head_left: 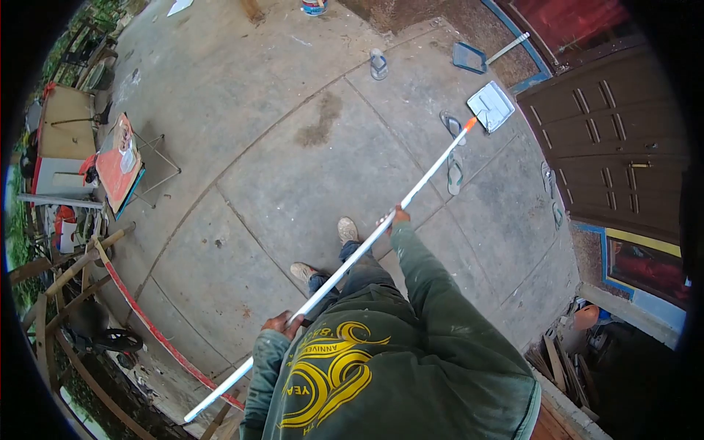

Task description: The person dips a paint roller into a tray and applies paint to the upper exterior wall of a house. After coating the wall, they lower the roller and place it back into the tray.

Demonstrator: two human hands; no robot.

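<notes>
A long white paint roller pole (345, 271) runs slantwise across my body, from the lower left to an orange tip at the upper right. My right hand (397, 216) is closed around its middle, arm stretched forward. Closer to my chest, my left hand (283, 324) grips the lower part, and the pole's end sticks out past my left sleeve. At the far end, a thin wire frame reaches over a paint tray (491, 106) coated in white. I cannot make out the roller head clearly against the white.
Sandals (455, 172) lie near the tray, another sandal (378, 64) farther off. A blue-rimmed tray (469, 58) stands by the wall near brown doors (609, 125). To the left are a folding table (119, 165), a red-edged rail (147, 319) and wooden poles.
</notes>
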